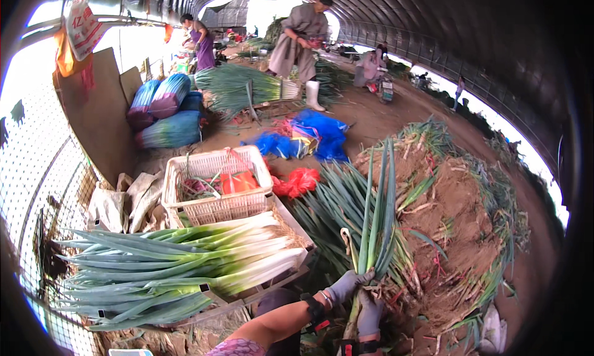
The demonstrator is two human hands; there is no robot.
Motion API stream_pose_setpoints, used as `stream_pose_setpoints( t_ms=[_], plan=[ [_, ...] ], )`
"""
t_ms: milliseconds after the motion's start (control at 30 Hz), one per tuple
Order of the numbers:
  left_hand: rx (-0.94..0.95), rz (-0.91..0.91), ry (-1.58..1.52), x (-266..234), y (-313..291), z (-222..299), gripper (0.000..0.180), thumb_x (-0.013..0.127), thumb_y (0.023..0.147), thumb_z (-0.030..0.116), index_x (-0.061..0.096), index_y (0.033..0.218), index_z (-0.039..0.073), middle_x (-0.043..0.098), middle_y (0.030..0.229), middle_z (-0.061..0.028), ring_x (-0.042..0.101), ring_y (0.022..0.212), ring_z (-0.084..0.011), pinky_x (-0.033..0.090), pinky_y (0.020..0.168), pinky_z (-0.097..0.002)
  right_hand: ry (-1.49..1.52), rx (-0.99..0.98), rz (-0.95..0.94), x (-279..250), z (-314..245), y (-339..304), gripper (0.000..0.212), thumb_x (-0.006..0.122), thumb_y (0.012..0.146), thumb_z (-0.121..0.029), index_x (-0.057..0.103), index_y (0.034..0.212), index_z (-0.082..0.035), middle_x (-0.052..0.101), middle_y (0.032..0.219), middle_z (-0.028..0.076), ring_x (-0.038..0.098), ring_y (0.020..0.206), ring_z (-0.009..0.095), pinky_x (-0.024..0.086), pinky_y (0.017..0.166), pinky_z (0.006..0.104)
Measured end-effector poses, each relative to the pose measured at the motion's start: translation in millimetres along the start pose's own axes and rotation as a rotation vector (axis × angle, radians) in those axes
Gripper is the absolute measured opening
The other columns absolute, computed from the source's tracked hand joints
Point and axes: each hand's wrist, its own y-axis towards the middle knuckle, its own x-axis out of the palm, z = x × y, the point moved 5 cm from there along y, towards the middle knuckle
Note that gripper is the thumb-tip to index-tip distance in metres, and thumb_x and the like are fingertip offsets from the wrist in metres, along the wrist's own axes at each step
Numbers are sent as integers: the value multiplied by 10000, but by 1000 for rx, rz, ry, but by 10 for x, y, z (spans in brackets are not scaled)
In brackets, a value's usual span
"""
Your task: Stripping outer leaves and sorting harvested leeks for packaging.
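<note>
A long green onion (372,232) stands upright in front of me, its green leaves pointing up and its lower stalk between my hands. My left hand (346,286), in a grey glove, is closed round the stalk just under the leaves. Lower down, my right hand (370,314), also gloved in grey, is closed against the same stalk; its fingertips are partly hidden. To my left, a pile of cleaned green onions (229,263) lies on a low stand, white ends to the right. More untrimmed green onions (325,201) lie just beyond my hands.
A pale plastic basket (216,207) with red bits stands behind the pile. A soil heap (458,232) with onions rises on the right. Blue netting (322,133), a red bag (300,181) and bundled sacks (170,124) lie farther off. A person (303,40) stands at another onion pile.
</note>
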Motion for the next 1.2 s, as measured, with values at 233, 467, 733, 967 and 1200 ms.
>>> stream_pose_setpoints(
  t_ms=[233,467,733,967,1200],
  plan=[
    [82,317,-188,-433,31,-58,265,737,1014,185,691,1208,11,713,1009,-4,626,850,-73,533,742,-278,-118,-146,109,266,84,78,400,715,946,-107,646,1307,50,698,1279,116,648,1131,220,492,1023,372],
    [76,146,-217,-532,20,119,304,748,1007,234,691,1230,35,683,971,37,593,841,-57,512,727,-276,-137,-7,40,372,-88,222,276,707,937,-155,686,1161,5,707,1149,58,642,1038,189,493,967,357],
    [73,202,-238,-458,46,-44,299,756,1000,220,713,1211,13,715,1034,17,614,878,-83,517,791,-281,-511,88,214,360,-19,153,487,718,947,-348,662,1197,66,732,1128,163,684,965,263,538,860,420],
    [487,313,13,-589,102,555,328,769,992,264,689,1197,21,651,986,52,549,833,-66,498,731,-255,-766,100,38,-75,225,28,435,704,954,-253,637,1290,15,728,1165,176,703,999,287,551,899,423],
    [344,233,-279,-629,174,710,249,702,1014,145,617,1220,32,691,1023,-51,739,865,-218,613,666,-355,-1257,104,-120,-1456,680,-508,446,690,960,-158,611,1382,-36,724,1201,189,722,1034,311,565,937,427]
  ],
)
